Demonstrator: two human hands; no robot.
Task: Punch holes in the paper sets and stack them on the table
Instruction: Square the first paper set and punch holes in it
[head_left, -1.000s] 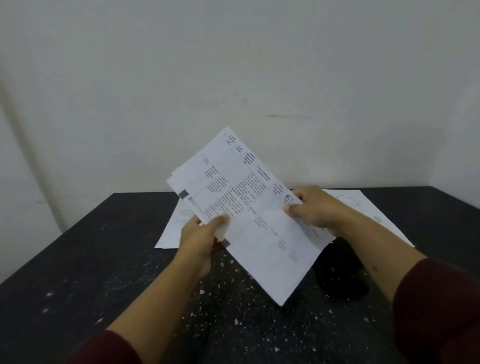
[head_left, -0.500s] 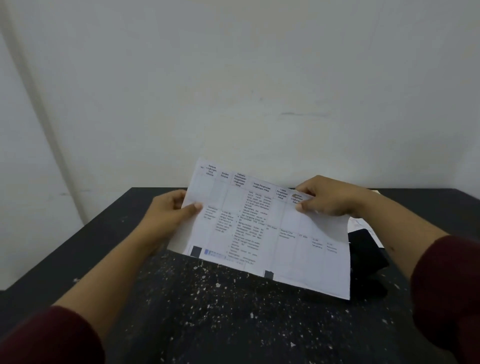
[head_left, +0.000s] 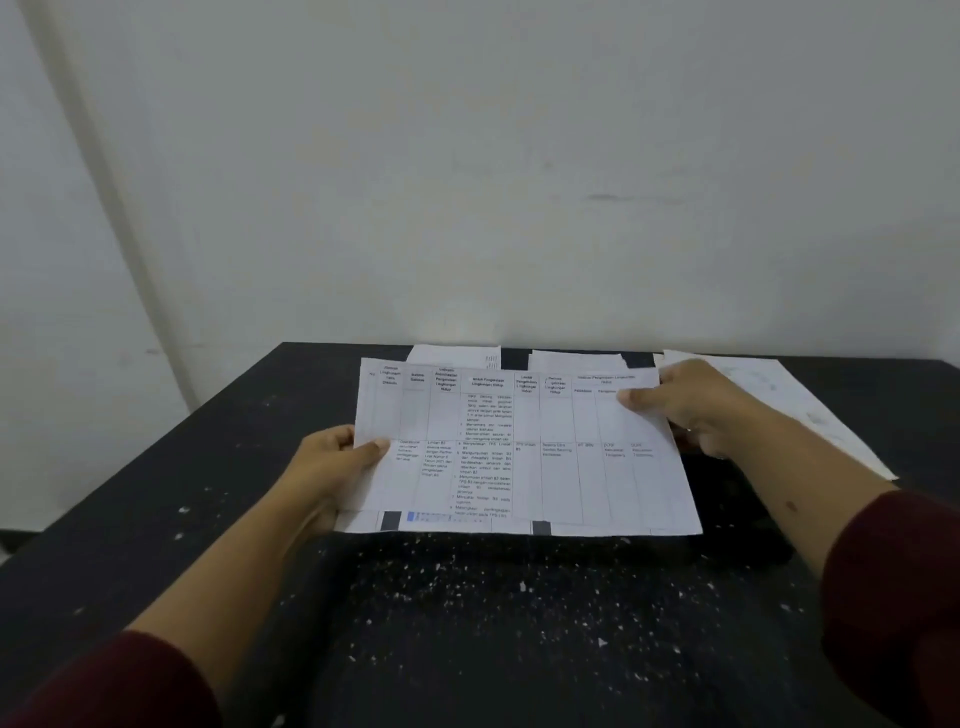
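Seen from above, a person in dark red sleeves holds a paper set (head_left: 524, 452) over a black tabletop (head_left: 130, 519) speckled with white flecks. Starting at the left, the left hand (head_left: 332, 467) is closed on the set's left edge, thumb on top of the sheet and fingers hidden underneath. The paper set itself sits in the middle, wide side toward the viewer, printed with a table of columns and small text too blurred to read; its near edge is close to the tabletop, though whether it touches cannot be told. Behind it, near the wall (head_left: 467, 182), the tops of more sheets (head_left: 457, 354) lie flat. On the right, the right hand (head_left: 691, 405) pinches the set's upper right corner, thumb on top. Below that hand a dark object (head_left: 727, 499) rests on the tabletop, partly covered by the paper and too dim to identify. Farthest right, another sheet (head_left: 769, 384) lies flat by the far corner.
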